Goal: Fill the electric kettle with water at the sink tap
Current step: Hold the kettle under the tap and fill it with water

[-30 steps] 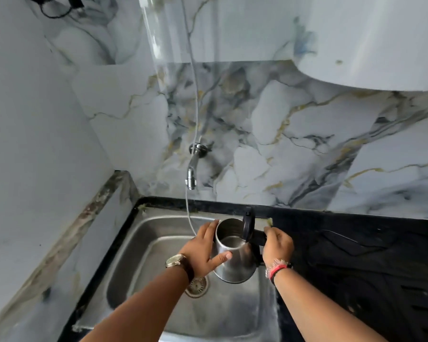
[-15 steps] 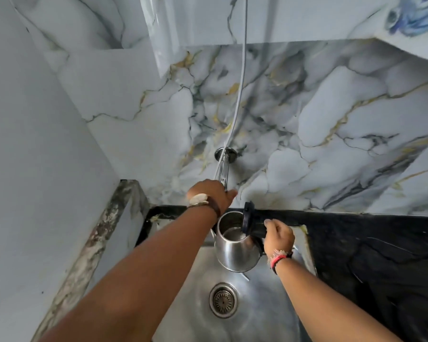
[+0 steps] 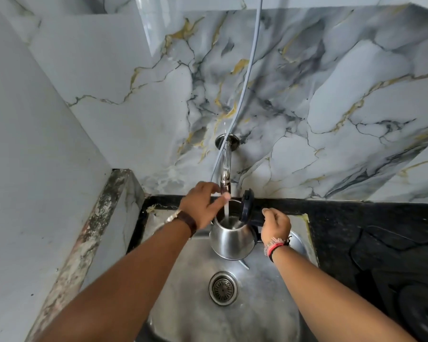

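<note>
Our left arm reaches forward over the sink (image 3: pixel 183 292), a watch (image 3: pixel 181 217) strapped at the wrist, and our left hand (image 3: pixel 203 206) hangs loose and released, fingers spread and holding nothing, its index fingertip just beside the tip of the tap (image 3: pixel 224 169). From that tip a thin stream of water (image 3: pixel 226 208) drops just right of our left fingers into the open mouth of the electric kettle (image 3: pixel 232 240). The kettle hangs between our two hands above the basin, with the drain (image 3: pixel 223 288) below it and nearer to us. Its dark lid (image 3: pixel 247 206) stands flipped up, just left of our right hand (image 3: pixel 276 225). That hand is clenched around the kettle's black handle, knuckles up, bracelets (image 3: pixel 274 246) at its wrist, the forearm angling back toward us over the sink's right edge.
</note>
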A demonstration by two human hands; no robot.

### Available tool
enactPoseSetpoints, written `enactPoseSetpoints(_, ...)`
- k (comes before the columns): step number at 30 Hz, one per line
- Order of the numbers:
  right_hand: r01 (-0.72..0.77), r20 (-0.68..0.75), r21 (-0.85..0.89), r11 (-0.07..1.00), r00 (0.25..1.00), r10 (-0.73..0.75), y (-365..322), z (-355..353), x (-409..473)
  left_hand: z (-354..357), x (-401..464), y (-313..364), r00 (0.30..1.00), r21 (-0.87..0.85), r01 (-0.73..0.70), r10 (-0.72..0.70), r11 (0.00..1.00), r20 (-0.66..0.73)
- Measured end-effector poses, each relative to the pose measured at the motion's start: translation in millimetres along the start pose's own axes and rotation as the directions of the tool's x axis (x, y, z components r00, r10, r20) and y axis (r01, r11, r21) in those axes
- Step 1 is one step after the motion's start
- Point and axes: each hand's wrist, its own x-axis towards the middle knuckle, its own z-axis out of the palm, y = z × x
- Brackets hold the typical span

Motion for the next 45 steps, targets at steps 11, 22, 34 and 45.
enactPoseSetpoints(11,-0.083,-0.052,0.103,0.991,0.995,0.089,12.5,1.2,-2.8,49.9,-27.3,-15.3,0.990,-0.229,-0.001,0.034,0.973,0.139)
enactPoseSetpoints(22,-0.067,-0.055,0.066,0.996,0.996,0.070,19.6,4.7,-3.0,50.0,-32.4,-22.0,0.990,-0.232,0.005,0.027,0.973,0.136)
enactPoseSetpoints(34,-0.069,-0.058,0.064,0.996,0.996,0.073,16.3,5.6,-8.3,39.8,-37.9,-15.5,0.982,0.407,-0.141,0.076,0.902,0.173)
enactPoseSetpoints(45,-0.055,-0.066,0.033,0.998,0.996,0.057,16.9,4.6,-13.7,40.6,-39.3,-15.3,0.976,0.443,-0.161,0.075,0.882,0.205)
